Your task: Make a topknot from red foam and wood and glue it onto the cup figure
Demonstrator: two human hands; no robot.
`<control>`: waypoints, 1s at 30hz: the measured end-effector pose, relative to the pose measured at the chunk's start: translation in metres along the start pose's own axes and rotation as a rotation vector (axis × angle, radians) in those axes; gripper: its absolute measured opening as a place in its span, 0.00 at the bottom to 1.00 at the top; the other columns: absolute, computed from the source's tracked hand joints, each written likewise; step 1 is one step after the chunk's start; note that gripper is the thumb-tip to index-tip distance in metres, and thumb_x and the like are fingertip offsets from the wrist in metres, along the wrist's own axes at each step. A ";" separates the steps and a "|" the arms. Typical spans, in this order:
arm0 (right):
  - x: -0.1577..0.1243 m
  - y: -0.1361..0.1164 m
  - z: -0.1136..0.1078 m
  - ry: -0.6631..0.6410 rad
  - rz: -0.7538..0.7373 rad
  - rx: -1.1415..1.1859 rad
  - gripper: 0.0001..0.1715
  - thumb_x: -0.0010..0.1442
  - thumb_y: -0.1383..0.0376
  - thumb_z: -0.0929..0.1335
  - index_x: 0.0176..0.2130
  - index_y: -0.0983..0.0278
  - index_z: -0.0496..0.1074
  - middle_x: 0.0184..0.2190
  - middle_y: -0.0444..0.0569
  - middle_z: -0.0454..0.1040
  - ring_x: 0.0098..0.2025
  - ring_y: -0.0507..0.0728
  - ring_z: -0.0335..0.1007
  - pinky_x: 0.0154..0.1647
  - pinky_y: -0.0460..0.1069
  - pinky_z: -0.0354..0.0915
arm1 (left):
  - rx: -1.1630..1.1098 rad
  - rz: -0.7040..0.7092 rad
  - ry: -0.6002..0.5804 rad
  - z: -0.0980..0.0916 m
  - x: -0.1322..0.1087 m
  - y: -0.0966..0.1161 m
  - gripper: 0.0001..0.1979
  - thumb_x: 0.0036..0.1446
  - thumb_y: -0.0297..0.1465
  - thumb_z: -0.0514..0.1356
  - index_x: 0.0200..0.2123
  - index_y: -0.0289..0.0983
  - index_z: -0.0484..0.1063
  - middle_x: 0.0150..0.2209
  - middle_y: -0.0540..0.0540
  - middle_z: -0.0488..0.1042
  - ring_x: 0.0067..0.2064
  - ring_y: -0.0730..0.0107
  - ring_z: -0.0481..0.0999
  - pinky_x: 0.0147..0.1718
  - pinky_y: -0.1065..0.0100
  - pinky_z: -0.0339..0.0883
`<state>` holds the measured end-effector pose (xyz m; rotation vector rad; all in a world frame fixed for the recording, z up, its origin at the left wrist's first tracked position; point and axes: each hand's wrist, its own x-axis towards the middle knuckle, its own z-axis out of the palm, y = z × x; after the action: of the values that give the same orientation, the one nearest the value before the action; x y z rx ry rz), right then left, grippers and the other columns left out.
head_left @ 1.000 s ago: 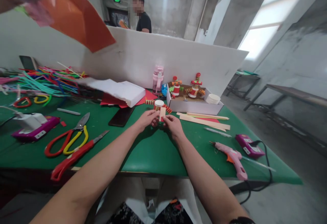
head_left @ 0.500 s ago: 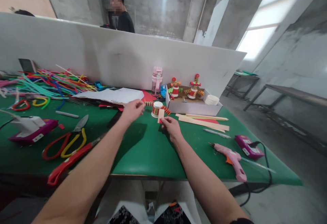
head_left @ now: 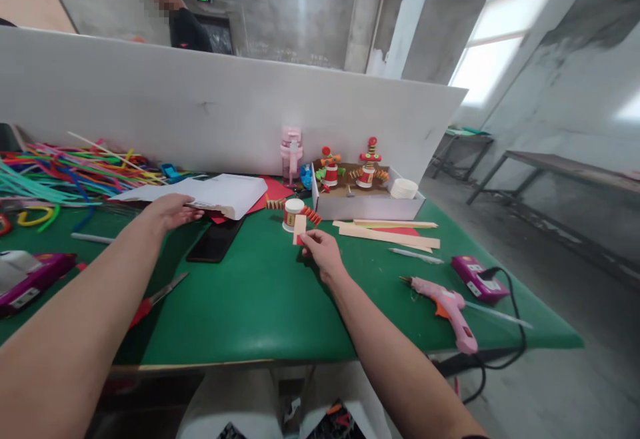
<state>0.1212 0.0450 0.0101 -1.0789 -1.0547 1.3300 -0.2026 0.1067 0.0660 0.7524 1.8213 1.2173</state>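
Lying on the green table (head_left: 250, 305), the white sheet (head_left: 220, 193) sits left of centre, its long axis running left to right. The left hand (head_left: 173, 211) rests open and flat on its near edge. The right hand (head_left: 320, 252), near the middle, pinches a beige strip (head_left: 299, 229) by its lower end, upright, its top pointing far toward a jar (head_left: 291, 214) just beyond.

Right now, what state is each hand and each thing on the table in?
left hand: open, fingertips at the edge of the white sheets.
right hand: pinched on tan strip, held upright.
white sheets: lying flat.
glue gun: lying on its side.
box: open, figures upright inside.
jar: upright, lid on.
phone: flat, screen dark.
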 end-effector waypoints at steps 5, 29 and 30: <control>-0.001 0.001 0.000 0.003 0.012 -0.001 0.15 0.42 0.56 0.75 0.24 0.64 0.73 0.19 0.42 0.70 0.19 0.47 0.60 0.23 0.44 0.59 | -0.122 0.104 -0.033 0.006 0.013 0.011 0.10 0.50 0.17 0.55 0.33 0.36 0.68 0.22 0.51 0.71 0.28 0.71 0.73 0.33 0.69 0.72; -0.009 -0.003 -0.001 -0.001 0.139 0.027 0.16 0.45 0.55 0.75 0.26 0.64 0.74 0.20 0.42 0.71 0.20 0.47 0.60 0.24 0.44 0.55 | 1.024 0.811 0.129 0.082 0.117 0.164 0.28 0.60 0.26 0.63 0.60 0.22 0.59 0.55 0.33 0.73 0.55 0.60 0.70 0.58 0.60 0.59; -0.009 -0.002 -0.001 -0.001 0.143 0.028 0.16 0.45 0.55 0.75 0.26 0.64 0.74 0.21 0.42 0.71 0.20 0.47 0.60 0.24 0.44 0.55 | 0.996 0.831 0.120 0.085 0.121 0.158 0.30 0.60 0.25 0.62 0.62 0.22 0.56 0.57 0.32 0.72 0.55 0.61 0.71 0.57 0.62 0.59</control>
<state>0.1223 0.0357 0.0125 -1.1500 -0.9712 1.4552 -0.1830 0.3007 0.1601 2.1814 2.2765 0.7139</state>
